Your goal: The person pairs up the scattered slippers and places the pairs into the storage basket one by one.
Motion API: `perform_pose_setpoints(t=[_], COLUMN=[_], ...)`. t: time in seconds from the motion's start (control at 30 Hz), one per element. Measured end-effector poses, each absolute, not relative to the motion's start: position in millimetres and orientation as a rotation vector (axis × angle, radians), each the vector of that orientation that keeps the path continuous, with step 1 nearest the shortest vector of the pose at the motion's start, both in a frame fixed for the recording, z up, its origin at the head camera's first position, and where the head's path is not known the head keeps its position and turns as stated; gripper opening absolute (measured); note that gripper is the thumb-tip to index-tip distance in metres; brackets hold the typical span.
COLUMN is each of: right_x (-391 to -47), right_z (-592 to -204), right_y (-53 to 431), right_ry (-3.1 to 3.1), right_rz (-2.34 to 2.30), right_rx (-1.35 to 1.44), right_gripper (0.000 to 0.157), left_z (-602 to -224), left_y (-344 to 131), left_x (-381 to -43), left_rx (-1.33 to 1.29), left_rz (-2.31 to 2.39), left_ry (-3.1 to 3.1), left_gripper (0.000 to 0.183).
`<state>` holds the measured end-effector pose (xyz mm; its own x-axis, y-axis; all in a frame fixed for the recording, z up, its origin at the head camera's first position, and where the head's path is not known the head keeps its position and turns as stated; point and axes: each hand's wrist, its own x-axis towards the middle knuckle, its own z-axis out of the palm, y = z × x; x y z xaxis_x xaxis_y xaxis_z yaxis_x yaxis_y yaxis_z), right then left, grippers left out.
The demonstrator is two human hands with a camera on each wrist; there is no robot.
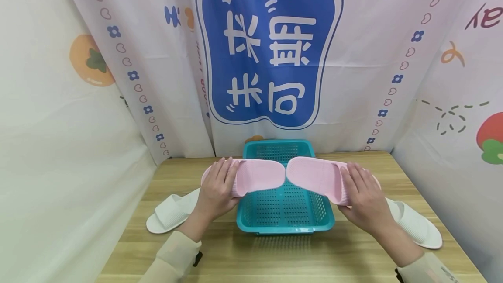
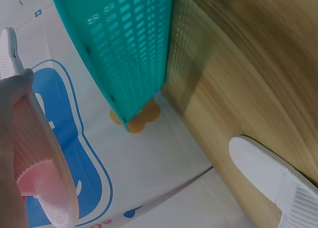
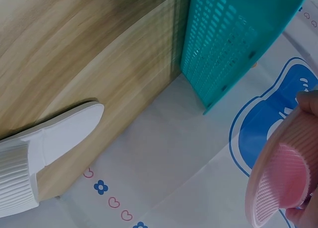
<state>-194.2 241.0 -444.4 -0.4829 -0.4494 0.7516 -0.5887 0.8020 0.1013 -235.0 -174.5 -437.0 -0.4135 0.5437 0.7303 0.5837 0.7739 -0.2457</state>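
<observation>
Over the teal basket [image 1: 284,230], two pink slippers are held up with their heel ends nearly meeting. My left hand [image 1: 217,193] grips the left pink slipper [image 1: 262,174] around its strap, fingers over the top. The right pink slipper [image 1: 314,174] is gripped the same way by my right hand [image 1: 365,200], and it tilts down toward the right. In the left wrist view, the sole of a pink slipper [image 2: 37,138] passes beside the thumb. The right wrist view has the other pink slipper's strap [image 3: 285,181] close to the fingers.
A white slipper [image 1: 170,214] lies on the wooden table [image 1: 188,261] left of the basket, partly behind my left arm. Another white slipper [image 1: 418,227] lies at the right, partly behind my right arm. Printed cloth [image 1: 357,73] hangs behind the table and along both sides.
</observation>
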Motion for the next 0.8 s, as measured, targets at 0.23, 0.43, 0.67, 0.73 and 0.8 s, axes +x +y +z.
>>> perform_pose_setpoints(t=[0.23,0.43,0.67,0.73,0.8], right_x=[-193,-193,-194,-194,-193], right_z=[-443,-442,-442,-441,-441], right_y=[239,237,235,234,233], right_ry=[-2.202,-2.215,-2.201,-2.202,-2.208], right_rz=[0.204,0.187,0.191,0.187,0.179], right_rx=[0.773,0.781,0.800,0.799,0.796], right_gripper=[0.084,0.098,0.097,0.098,0.099], left_z=[-437,-437,-435,-435,-434], left_y=[-171,-168,-164,-163,-162], left_x=[-235,-234,-234,-234,-234], left_rx=[-0.845,-0.845,-0.858,-0.861,-0.864], left_rz=[-0.058,-0.045,-0.051,-0.052,-0.053], left_ry=[-2.105,-2.137,-2.140,-2.139,-2.138], left_gripper=[0.096,0.099,0.100,0.099,0.099])
